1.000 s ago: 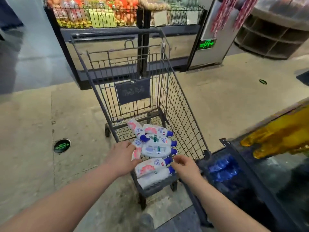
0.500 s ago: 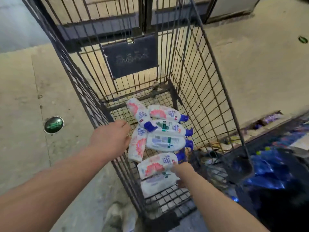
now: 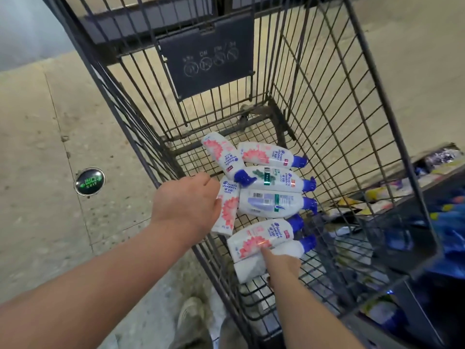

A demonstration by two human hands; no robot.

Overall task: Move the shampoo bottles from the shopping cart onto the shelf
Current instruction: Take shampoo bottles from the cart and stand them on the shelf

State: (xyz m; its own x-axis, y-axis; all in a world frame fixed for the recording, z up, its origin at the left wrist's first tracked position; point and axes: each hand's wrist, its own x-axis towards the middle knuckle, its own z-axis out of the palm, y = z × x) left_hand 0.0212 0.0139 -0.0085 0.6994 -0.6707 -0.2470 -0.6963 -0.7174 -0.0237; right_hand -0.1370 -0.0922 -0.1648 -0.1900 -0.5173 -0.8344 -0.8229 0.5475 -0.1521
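Shampoo bottles (image 3: 270, 204): seven, all lying flat in a loose pile on the wire floor of the shopping cart (image 3: 327, 109); none on the shelf (image 3: 442, 178) yet.

Handling, my read: small rigid plastic, light enough for one per hand, glossy so likely a bit slippery. Take them round the flat body mid-length, not by the blue cap. Not fragile, but the pile will shift when one is pulled.

Nearest first:
- Right hand (image 3: 283, 267) reaches low into the near end of the basket, onto the nearest bottle (image 3: 251, 269), plain white side up. One digit lies straight across its top, the rest curl round its near side, so it looks like a grip. A second bottle rests on top of this one and may slide.
- Left hand (image 3: 187, 205) comes in over the left wall, knuckles up, arm extended. Fingers curl down against the pink-label bottle (image 3: 227, 210), but they're hidden, so I can't tell whether it has hold.
- Beyond: four more bottles, caps mostly pointing right.

Shelf sits just right of the cart.
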